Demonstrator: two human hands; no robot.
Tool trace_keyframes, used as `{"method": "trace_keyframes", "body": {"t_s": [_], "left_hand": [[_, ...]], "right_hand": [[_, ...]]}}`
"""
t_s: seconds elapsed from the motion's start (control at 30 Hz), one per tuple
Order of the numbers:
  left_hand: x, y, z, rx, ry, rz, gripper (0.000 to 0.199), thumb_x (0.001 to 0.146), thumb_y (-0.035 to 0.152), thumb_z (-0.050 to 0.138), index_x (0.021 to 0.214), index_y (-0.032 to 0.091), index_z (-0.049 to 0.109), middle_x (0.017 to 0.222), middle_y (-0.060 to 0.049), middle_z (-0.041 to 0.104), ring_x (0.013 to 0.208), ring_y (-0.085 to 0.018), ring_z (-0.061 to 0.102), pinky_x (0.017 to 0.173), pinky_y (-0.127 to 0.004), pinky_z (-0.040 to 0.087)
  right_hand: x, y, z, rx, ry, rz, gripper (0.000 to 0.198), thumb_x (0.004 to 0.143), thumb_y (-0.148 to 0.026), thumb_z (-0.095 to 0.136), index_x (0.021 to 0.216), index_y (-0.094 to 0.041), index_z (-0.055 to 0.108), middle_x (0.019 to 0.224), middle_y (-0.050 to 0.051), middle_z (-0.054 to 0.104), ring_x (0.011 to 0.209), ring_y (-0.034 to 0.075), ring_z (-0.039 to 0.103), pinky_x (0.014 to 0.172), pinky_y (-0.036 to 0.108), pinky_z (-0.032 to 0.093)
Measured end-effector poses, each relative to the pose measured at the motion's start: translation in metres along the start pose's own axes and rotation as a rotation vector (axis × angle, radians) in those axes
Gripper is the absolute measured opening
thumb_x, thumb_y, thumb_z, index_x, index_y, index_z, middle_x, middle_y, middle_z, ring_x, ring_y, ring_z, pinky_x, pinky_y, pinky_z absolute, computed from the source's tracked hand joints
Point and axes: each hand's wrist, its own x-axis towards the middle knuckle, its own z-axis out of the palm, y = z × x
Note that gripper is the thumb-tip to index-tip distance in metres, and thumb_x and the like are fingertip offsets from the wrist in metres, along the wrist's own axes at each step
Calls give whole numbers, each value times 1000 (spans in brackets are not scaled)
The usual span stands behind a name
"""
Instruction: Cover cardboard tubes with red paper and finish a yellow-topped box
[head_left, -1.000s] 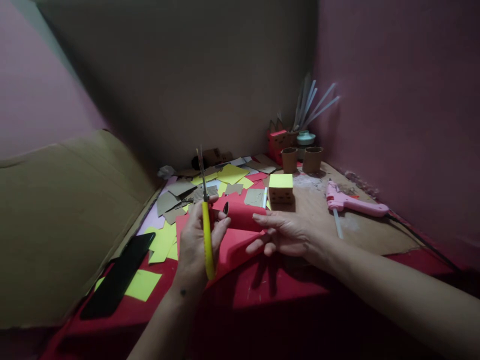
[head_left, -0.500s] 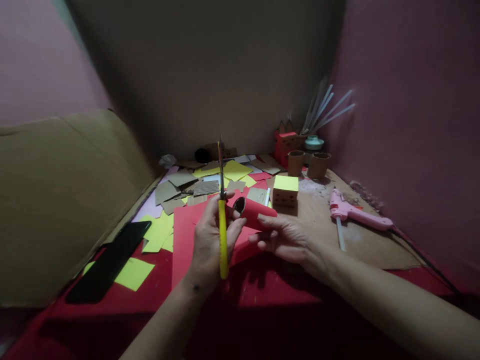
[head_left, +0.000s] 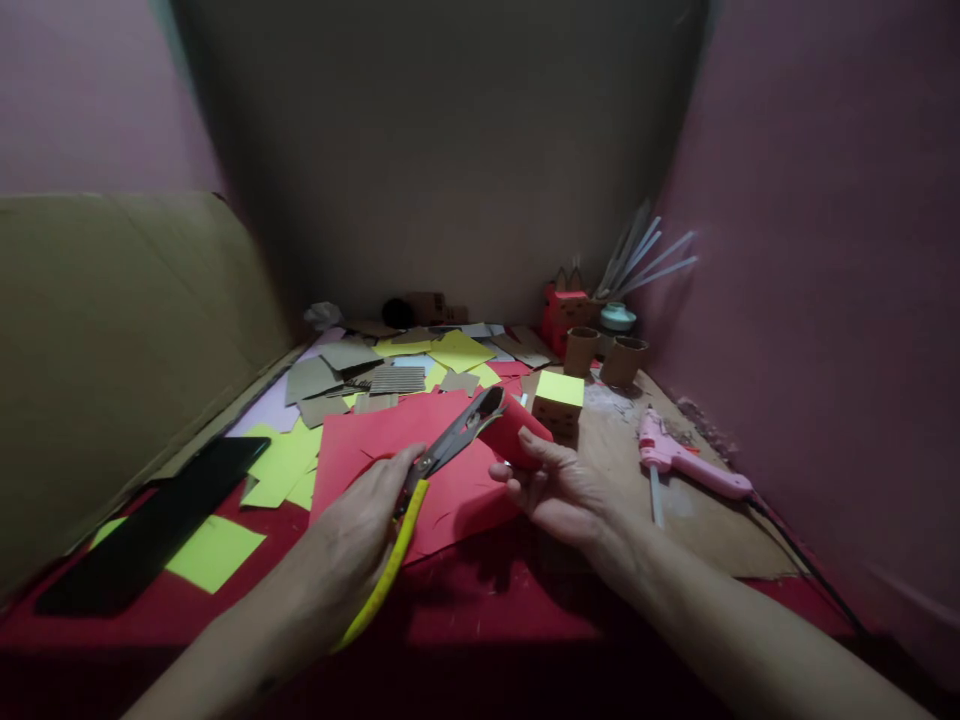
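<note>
My left hand (head_left: 364, 520) is closed round the handles of a pair of scissors (head_left: 448, 445) with a yellow grip. Its blades are spread, and their tips are at the open end of a red paper-covered tube (head_left: 517, 432). My right hand (head_left: 566, 485) pinches that tube between thumb and fingers, tilted above the table. Below both hands lies a large red paper sheet (head_left: 360, 430). Just behind the tube stands a small cardboard box (head_left: 556, 412) with a yellow top.
At the right a pink glue gun (head_left: 694, 465) rests on a cardboard sheet (head_left: 712, 545). Two cardboard tubes (head_left: 624, 362) stand behind it, near a red box (head_left: 559, 315). Yellow paper (head_left: 289, 465) and cardboard scraps (head_left: 349, 355) cover the left and back. A black phone (head_left: 150, 530) lies at the left.
My left hand has shifted left and down from the tube and now grips the scissors by the handles. The scissors have swung from upright, opened, and their blades reach the tube's rim.
</note>
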Motion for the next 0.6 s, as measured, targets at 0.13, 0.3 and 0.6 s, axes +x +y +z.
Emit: {"method": "trace_keyframes", "body": {"t_s": [0.13,0.3,0.6], "left_hand": [[-1,1,2,104,-109,47,42,93,27,36,135,21,39,114,-11,60,99,-24,61,82,-38,53],[0,1,11,170,-94,89,38,93,24,31,130,17,40,104,-13,60,84,-24,62,70,-38,53],[-1,5,13,350,-122,98,30,91,18,29,117,16,43,87,-8,57,66,-20,59,54,-31,47]], "right_hand": [[0,0,1,12,19,7,29,50,-11,86,69,-13,64,60,2,67,51,19,67,43,22,48],[-1,2,3,8,3,6,33,48,-12,88,74,-12,67,65,4,71,49,19,67,42,22,50],[2,3,-2,22,-4,3,32,45,-12,89,70,-11,68,61,5,71,49,18,66,45,23,53]]}}
